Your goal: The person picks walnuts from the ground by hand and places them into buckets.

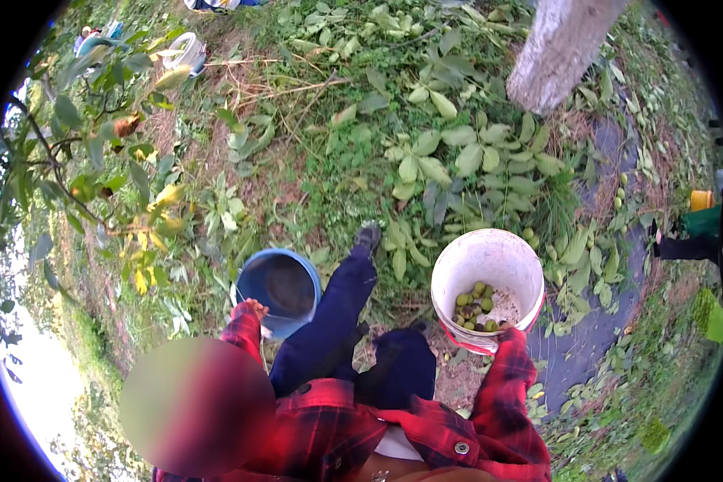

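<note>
My left hand (256,308) is closed at the near left side of a blue bucket (311,269), apparently on its handle or rim; the exact hold is too small to tell. The bucket tilts beside my leg and looks bare inside. On the right, my right hand (509,330) grips the near rim of a white bucket (490,245). Several round green and brownish fruits (479,299), like walnuts in husks, lie at the bottom of the white one. A red band (463,344) runs around its lower outside. My right fingers are partly hidden by the rim and sleeve.
Leafy green branches (478,153) cover the ground ahead. A pale tree trunk (558,60) stands at upper right, near a dark ground sheet (590,341). Branches (56,165) hang at left. Another white bucket (186,53) is far left. A person's dark leg (687,247) shows at right.
</note>
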